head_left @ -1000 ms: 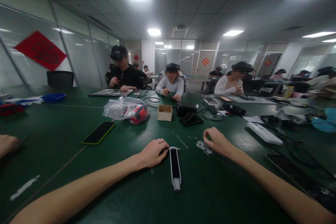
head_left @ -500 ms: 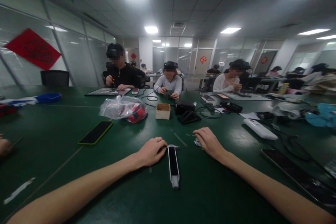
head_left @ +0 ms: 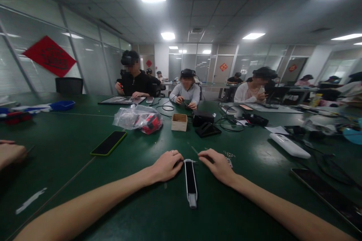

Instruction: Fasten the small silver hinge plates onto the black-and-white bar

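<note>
A slim white device with a long black face (head_left: 190, 182) lies on the green table, its narrow end toward me. My left hand (head_left: 169, 165) rests at its far left corner, fingers curled together; what they pinch, if anything, is too small to name. To the right of the device is my right hand (head_left: 216, 163), its thumb and forefinger reaching left near the device's far end, with a gap between them. Small metal pieces (head_left: 229, 154) lie just beyond and beside the right hand, partly covered by it.
Ahead stand a small open box (head_left: 179, 122), a plastic bag with a red item (head_left: 151, 122) and a black stand (head_left: 207, 130). A phone (head_left: 109, 143) lies left; a white case (head_left: 290, 145) and dark phone (head_left: 325, 192) lie right. Another person's hand (head_left: 11, 154) is at far left.
My right hand has moved left toward the device, uncovering small metal pieces. The view has shifted slightly left. The other person's hand at far left shows more.
</note>
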A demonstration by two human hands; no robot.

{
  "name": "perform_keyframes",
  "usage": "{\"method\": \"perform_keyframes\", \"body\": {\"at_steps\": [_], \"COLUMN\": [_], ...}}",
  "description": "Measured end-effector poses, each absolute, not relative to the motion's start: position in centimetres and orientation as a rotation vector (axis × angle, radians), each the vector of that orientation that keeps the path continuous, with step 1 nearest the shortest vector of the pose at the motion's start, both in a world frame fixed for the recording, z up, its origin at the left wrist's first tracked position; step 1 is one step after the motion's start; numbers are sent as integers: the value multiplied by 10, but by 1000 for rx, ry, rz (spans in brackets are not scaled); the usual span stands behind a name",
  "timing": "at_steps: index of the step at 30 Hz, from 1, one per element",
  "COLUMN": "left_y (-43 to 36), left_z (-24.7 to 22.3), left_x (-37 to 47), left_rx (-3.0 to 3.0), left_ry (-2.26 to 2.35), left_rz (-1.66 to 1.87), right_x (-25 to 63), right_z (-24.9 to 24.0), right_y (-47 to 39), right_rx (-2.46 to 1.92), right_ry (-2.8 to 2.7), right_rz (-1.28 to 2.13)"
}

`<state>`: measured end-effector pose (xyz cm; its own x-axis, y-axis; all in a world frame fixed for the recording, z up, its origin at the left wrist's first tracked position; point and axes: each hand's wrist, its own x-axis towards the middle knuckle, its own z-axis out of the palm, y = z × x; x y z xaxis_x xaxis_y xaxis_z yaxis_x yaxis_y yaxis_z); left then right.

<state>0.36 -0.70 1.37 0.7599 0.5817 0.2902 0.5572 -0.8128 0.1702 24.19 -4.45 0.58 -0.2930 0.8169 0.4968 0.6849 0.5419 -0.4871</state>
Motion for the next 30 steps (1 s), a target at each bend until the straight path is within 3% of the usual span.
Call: {"method": "perform_keyframes", "body": {"at_steps": [30], "left_y": [-9], "left_z": [18], "left_x": [6], "left_rx": [2870], "left_ry": [930], "left_rz": [492], "right_x": [235], "right_z": [6], "right_y": [-45], "right_rx": [-1140], "right_ry": [-2218], "right_rz": [290]}}
